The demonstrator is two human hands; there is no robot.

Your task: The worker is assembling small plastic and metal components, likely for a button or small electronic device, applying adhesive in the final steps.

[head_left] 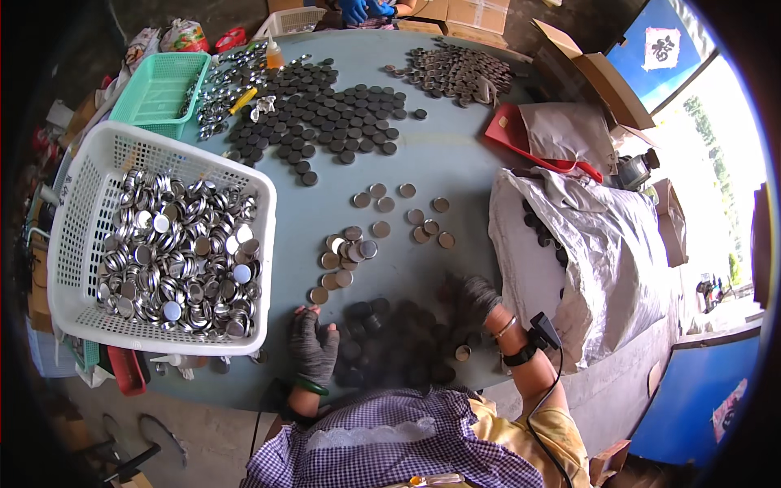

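Observation:
My left hand (pixel 314 348), in a grey fingerless glove, rests on the table with fingers stretched forward and thumb apart. Its fingertips are just short of a silver round cap (pixel 318 295); I cannot tell if they touch it. My right hand (pixel 474 298), gloved too, is smeared by motion and its fingers cannot be made out. Between my hands and my apron lies a blurred heap of dark round caps (pixel 407 342). Ahead of my hands, several silver caps (pixel 353 248) are scattered and partly overlapping.
A white basket (pixel 163 343) full of shiny caps stands at left, a green basket (pixel 150 98) behind it. Dark caps (pixel 350 114) cover the far middle; brownish pieces (pixel 455 73) lie beyond. A white sack (pixel 602 252) and red dustpan (pixel 506 130) sit right. Blue-gloved hands (pixel 364 10) show opposite.

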